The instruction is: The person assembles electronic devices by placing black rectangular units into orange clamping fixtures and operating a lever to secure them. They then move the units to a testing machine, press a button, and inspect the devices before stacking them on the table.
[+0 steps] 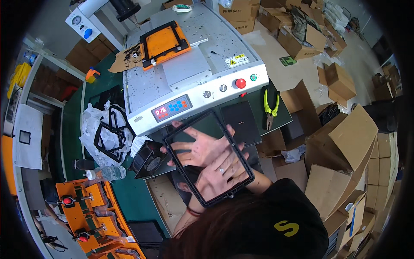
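A black rectangular frame (240,157) is tilted in front of me, and both hands show through its middle. Whether a clear panel fills it, I cannot tell. My right hand (196,149) lies behind it with fingers spread leftward, some fingertips passing the frame's left and top sides. My left hand (220,172) crosses below, wearing a ring and pointing up to the right, with fingertips around the right side. Both hands hold the frame between them; parts of the fingers are hidden. Beyond it stands a white benchtop machine (198,97) carrying an orange fixture (164,43) with another black frame (144,51).
Yellow-green pliers (271,105) lie right of the machine. Several black frames (111,140) rest on white plastic at left, near a small fan (151,160) and a clear bottle (111,173). Orange clamps (79,211) stand lower left. Open cartons (340,157) crowd the right. A black cap (276,216) blocks the lower view.
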`<action>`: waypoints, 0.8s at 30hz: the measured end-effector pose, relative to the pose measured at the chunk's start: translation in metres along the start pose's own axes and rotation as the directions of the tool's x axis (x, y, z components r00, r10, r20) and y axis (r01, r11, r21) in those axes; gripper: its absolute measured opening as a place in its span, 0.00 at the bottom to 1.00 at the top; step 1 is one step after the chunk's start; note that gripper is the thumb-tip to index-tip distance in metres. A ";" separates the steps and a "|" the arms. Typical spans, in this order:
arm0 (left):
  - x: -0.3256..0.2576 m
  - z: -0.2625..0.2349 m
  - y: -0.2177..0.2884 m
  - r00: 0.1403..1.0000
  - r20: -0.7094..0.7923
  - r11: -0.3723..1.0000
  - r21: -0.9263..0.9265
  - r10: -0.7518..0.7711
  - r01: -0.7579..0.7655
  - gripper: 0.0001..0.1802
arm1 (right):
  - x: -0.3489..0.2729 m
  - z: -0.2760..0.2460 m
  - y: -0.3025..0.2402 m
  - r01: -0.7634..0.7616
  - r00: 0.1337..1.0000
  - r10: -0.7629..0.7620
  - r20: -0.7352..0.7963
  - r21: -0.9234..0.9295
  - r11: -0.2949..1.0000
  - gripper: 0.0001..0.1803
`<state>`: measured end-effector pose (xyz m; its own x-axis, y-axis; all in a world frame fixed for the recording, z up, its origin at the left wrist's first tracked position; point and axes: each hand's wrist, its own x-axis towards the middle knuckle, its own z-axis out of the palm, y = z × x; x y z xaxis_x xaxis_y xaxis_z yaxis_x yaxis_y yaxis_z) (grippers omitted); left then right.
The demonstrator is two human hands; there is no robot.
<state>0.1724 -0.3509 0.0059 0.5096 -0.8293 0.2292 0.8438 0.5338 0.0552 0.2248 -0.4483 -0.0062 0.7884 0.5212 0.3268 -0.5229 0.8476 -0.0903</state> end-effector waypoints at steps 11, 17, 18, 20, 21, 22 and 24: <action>-0.032 -0.030 0.032 0.996 0.029 0.993 -0.088 0.087 -0.084 0.31 | -0.097 -0.015 -0.024 -0.812 0.551 -0.830 0.087 -0.173 -0.557 0.51; -0.042 -0.026 0.037 0.964 0.002 0.950 0.172 0.265 -0.261 0.32 | -0.101 -0.016 -0.010 -0.859 0.480 -0.877 -0.020 -0.213 -0.465 0.58; -0.044 -0.027 0.038 0.967 -0.010 0.957 0.143 0.256 -0.252 0.32 | -0.101 -0.013 -0.013 -0.861 0.478 -0.878 -0.037 -0.218 -0.459 0.58; -0.048 -0.025 0.041 0.968 -0.040 0.963 0.113 0.249 -0.243 0.32 | -0.107 -0.011 -0.019 -0.832 0.522 -0.853 -0.014 -0.226 -0.506 0.57; -0.050 -0.025 0.042 0.966 -0.060 0.963 0.111 0.252 -0.244 0.33 | -0.107 -0.007 -0.022 -0.824 0.531 -0.847 -0.019 -0.244 -0.511 0.57; -0.051 -0.024 0.043 0.962 -0.079 0.958 0.141 0.261 -0.248 0.33 | -0.108 -0.003 -0.026 -0.816 0.540 -0.841 -0.025 -0.261 -0.516 0.57; -0.052 -0.020 0.044 0.951 -0.112 0.938 0.235 0.288 -0.256 0.33 | -0.112 0.008 -0.035 -0.795 0.504 -0.861 -0.070 -0.426 -0.431 0.52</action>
<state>0.1861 -0.2872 -0.0231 0.7466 -0.6534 0.1246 0.6212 0.7519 0.2210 0.1525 -0.5369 -0.0319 0.8704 -0.4597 0.1765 -0.2634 -0.7375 -0.6219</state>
